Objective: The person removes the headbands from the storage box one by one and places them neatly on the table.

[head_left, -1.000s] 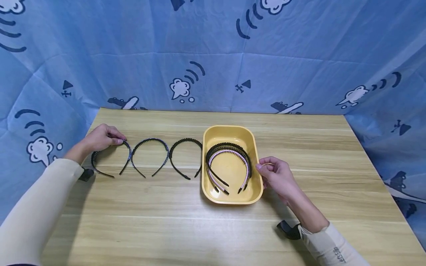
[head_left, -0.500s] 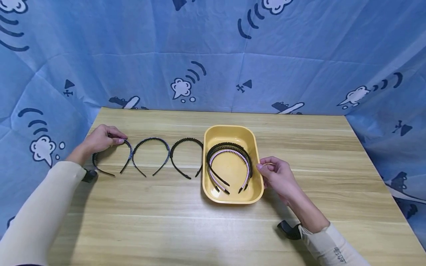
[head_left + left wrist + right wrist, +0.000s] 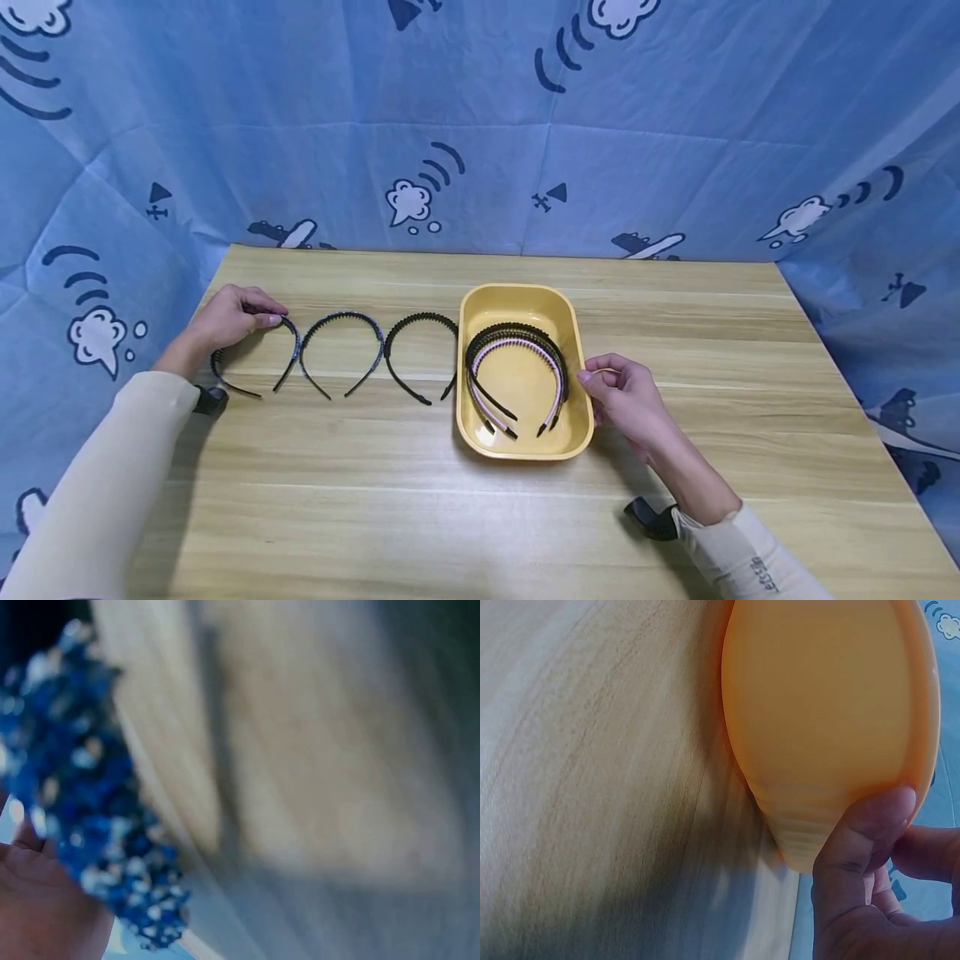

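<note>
At the left of the row in the head view, my left hand [image 3: 232,318] pinches the top of a dark headband [image 3: 295,350] with blue sparkle and comb teeth. Its blue beaded surface [image 3: 82,765] fills the left of the left wrist view, blurred. A similar blue-beaded headband [image 3: 343,314] lies beside it, then a black toothed headband [image 3: 423,317]. My right hand [image 3: 630,402] grips the right rim of a yellow plastic tray [image 3: 525,455], thumb on the outer wall in the right wrist view. Several headbands lie nested inside, among them a pink one [image 3: 561,387].
All stands on a light wooden table [image 3: 360,517]. A blue printed cloth [image 3: 480,125] hangs behind and at both sides. The tray's left rim overlaps the black headband's right side in the head view.
</note>
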`<state>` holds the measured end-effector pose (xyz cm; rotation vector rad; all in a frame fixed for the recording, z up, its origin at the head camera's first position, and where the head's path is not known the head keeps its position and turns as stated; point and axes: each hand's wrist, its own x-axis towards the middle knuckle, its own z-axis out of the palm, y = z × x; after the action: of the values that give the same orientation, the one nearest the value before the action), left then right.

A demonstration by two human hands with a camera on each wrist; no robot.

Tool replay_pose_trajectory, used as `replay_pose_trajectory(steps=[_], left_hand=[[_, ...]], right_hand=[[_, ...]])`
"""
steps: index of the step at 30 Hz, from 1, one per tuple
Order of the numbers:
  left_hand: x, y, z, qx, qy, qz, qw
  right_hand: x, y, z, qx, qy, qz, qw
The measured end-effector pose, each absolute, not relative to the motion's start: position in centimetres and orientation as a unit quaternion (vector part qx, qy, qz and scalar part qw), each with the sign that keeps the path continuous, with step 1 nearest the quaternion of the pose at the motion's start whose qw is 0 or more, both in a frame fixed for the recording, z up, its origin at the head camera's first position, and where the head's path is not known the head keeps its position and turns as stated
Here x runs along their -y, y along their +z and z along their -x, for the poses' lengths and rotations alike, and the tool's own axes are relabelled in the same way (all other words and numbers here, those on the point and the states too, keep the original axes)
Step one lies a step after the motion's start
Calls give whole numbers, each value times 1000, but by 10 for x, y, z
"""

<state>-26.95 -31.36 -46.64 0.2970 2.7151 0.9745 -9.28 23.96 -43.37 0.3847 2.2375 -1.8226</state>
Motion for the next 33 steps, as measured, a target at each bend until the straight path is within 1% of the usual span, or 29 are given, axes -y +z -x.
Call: replay_pose_trajectory(steps=[13, 20, 26, 33], left_hand=[[311, -461, 271, -926, 335, -103, 139], [308, -452, 273, -933, 312, -126, 126], [295, -443, 279, -937, 285, -168, 111], [271, -429, 283, -928, 307, -180, 110]], right_hand=[[-240, -435, 93, -765, -621, -130, 115], [-240, -434, 93, -763, -623, -129, 117], [-239, -435, 93, -764, -622, -129, 114], [-239, -435, 93, -767, -617, -132, 114]])
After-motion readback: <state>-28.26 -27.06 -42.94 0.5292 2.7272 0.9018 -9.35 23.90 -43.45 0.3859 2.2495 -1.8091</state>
